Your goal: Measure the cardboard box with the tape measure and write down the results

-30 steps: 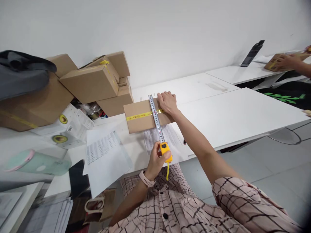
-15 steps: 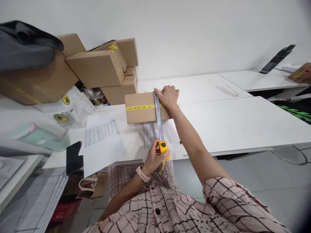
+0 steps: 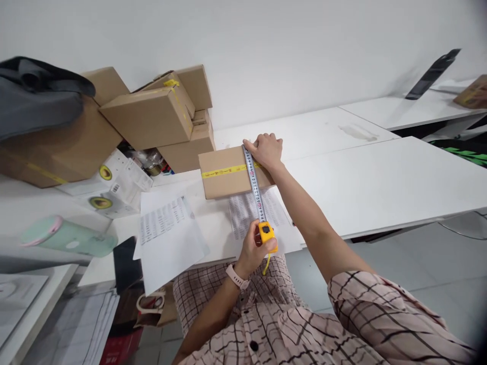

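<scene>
A small cardboard box (image 3: 224, 183) with yellow tape along its top lies on the white table. The extended blade of a tape measure (image 3: 267, 234) runs across the box's top, from its far edge towards me. My left hand (image 3: 253, 248) is closed around the yellow case, just beyond the box's near side, with a yellow strap hanging below. At the far edge, the thumb of my right hand (image 3: 268, 151) presses the blade's end. Its other fingers are curled over the box's right part, and their tips are hidden.
Stacked cardboard boxes (image 3: 146, 119) stand at the back left beside white avocado-print boxes (image 3: 114, 185). Printed sheets (image 3: 171, 243), a dark phone (image 3: 125, 263) and a green tumbler (image 3: 72, 235) lie at the left. A dark bottle (image 3: 431, 75) stands on the far right table (image 3: 384, 114).
The camera view has shifted and turned slightly. The blade still lies across the box, with both hands keeping their holds. A hand on the box at far right is no longer visible.
</scene>
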Demonstrator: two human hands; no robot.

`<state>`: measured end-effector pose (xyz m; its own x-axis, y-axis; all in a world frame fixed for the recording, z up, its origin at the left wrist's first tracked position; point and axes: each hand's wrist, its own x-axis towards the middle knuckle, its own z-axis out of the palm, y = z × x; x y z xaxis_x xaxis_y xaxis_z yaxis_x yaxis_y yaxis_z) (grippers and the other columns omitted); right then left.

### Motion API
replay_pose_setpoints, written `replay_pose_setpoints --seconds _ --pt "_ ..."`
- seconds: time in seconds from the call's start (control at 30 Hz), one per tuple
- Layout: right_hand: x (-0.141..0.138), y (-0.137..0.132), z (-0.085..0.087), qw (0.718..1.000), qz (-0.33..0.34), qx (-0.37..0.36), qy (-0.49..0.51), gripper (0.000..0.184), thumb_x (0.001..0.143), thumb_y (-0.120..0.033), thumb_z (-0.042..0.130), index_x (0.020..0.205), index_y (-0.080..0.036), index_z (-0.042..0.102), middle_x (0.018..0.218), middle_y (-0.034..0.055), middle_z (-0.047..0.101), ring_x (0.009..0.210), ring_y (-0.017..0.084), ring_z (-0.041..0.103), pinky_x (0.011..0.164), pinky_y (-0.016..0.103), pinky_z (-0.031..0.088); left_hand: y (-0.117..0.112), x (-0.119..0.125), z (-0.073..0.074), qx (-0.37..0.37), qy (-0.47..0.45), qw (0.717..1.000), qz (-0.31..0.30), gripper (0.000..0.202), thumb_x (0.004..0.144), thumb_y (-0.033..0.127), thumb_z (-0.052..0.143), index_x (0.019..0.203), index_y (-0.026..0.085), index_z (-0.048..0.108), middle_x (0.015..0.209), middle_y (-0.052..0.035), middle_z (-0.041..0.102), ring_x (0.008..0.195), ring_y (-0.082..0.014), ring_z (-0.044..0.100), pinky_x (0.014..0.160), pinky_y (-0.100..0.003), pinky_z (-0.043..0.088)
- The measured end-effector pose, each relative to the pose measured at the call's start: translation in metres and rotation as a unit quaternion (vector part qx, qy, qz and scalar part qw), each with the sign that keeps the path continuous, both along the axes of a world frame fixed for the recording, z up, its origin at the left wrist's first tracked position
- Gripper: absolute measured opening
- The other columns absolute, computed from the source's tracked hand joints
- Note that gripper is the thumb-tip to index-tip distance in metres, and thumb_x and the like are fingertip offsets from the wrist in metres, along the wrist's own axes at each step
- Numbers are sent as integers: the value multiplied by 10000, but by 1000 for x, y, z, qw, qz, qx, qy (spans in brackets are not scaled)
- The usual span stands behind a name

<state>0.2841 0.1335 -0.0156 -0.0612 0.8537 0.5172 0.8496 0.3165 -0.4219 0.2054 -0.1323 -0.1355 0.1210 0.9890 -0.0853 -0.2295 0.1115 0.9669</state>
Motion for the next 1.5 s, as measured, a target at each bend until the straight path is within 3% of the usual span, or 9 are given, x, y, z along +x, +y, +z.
replay_pose_setpoints --seconds 0.33,0.7,0.97,1.23,1.4,1.5 --pt "1 -4 -2 998 -35 -20 -57 630 1002 -667 246 1032 -177 640 1083 199 653 1143 404 530 976 598 377 -1 -23 -10 -5 -18 999 -33 687 752 511 835 1278 233 493 1132 -66 642 914 -185 673 820 -338 589" --pt "2 -16 -5 998 -31 -8 -59 671 1015 -656 190 1105 -151 622 1117 219 630 1180 419 511 982 607 369 -6 -23 -27 32 87 996 5 667 782 475 817 1311 223 498 1137 -67 677 941 -174 669 822 -316 576" --pt "0 -31 5 999 -34 10 -18 581 1007 -623 319 993 -156 663 1075 211 672 1130 379 530 967 559 383 -9 -24 -23 20 108 993 40 659 727 462 849 1259 226 540 1140 -66 682 903 -169 667 799 -314 581" --pt "-1 -34 10 999 -41 -9 -11 538 999 -612 373 965 -170 679 1105 203 695 1133 370 540 971 531 383 -4 -28 -20 3 93 995 30 763 687 498 869 1296 217 504 1137 -88 677 891 -192 688 817 -354 588" --pt "0 -43 7 999 -48 16 -19 572 1036 -594 283 955 -184 673 1071 185 693 1097 348 534 959 502 365 -31 -45 -13 13 53 998 8 770 711 547 841 1321 240 487 1197 -124 668 936 -256 719 814 -395 595" --pt "7 -67 -9 997 -55 57 -21 549 1044 -577 278 971 -199 669 1067 165 688 1084 328 533 966 482 351 -53 -62 -17 50 84 994 42 787 730 506 835 1368 272 439 1291 -146 645 1052 -304 715 837 -406 600"
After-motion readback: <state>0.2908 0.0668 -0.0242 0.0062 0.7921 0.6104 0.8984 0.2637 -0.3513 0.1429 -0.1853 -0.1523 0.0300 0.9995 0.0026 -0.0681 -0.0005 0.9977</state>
